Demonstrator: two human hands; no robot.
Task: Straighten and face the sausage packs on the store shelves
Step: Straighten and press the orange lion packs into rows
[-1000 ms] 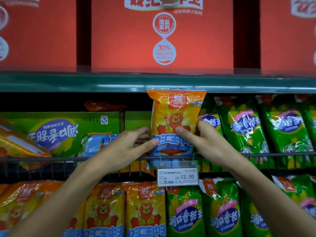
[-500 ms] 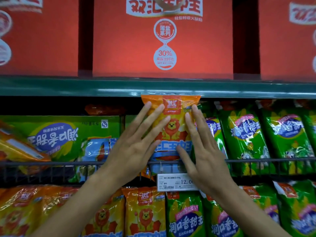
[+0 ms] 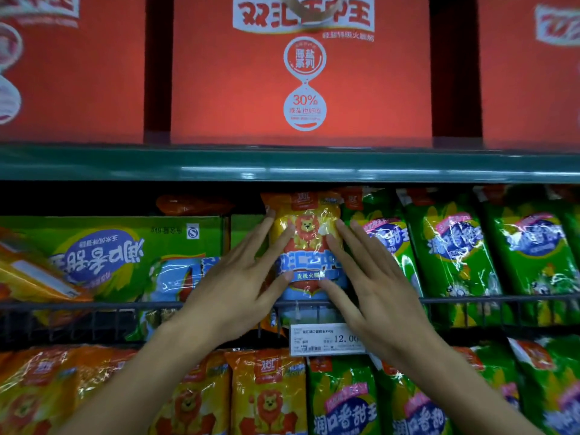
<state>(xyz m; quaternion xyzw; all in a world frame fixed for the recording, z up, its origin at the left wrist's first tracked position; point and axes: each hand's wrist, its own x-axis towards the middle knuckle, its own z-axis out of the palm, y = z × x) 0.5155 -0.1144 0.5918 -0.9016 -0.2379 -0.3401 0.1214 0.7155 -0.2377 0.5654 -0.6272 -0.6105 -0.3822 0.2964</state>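
An orange-and-yellow plastic sausage pack with a lion picture (image 3: 309, 246) stands upright on the middle shelf, behind the dark wire front rail (image 3: 94, 306), its top edge just under the green shelf lip (image 3: 282, 166). The left hand (image 3: 241, 284) and right hand (image 3: 373, 284) press flat against its two sides, each grip released, fingers straight. Green sausage packs (image 3: 452, 246) crowd its right edge; a green cardboard box (image 3: 110, 246) sits left. A white price tag (image 3: 326, 339) hangs below.

shop aisle, stocked shelves (image 3: 282, 166), price tag (image 3: 326, 339), likely a supermarket
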